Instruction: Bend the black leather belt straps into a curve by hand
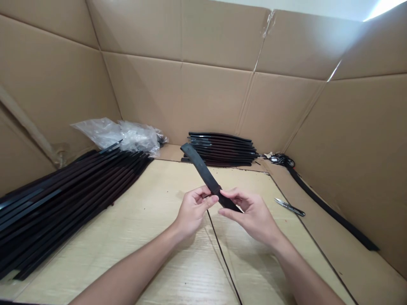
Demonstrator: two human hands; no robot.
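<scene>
A flat black strip (202, 167) is held slanting above the middle of the table, its upper end pointing to the far left. My left hand (195, 207) pinches it near its middle, thumb on top. Fingers and thumb of my right hand (251, 212) close round its lower part, just right of my left hand. From beside the left fingertips a thin black cord (222, 250) runs down to the near edge of the view. Whether the cord is joined to the strip is hidden by the fingers.
Long black strips (79, 190) lie heaped at the left, with clear plastic bags (127, 133) behind. A stack of black strips (219, 148) sits at the back. Small snips (290, 207) and one long black strip (330, 209) lie right. Cardboard walls (216, 93) surround the table (143, 237).
</scene>
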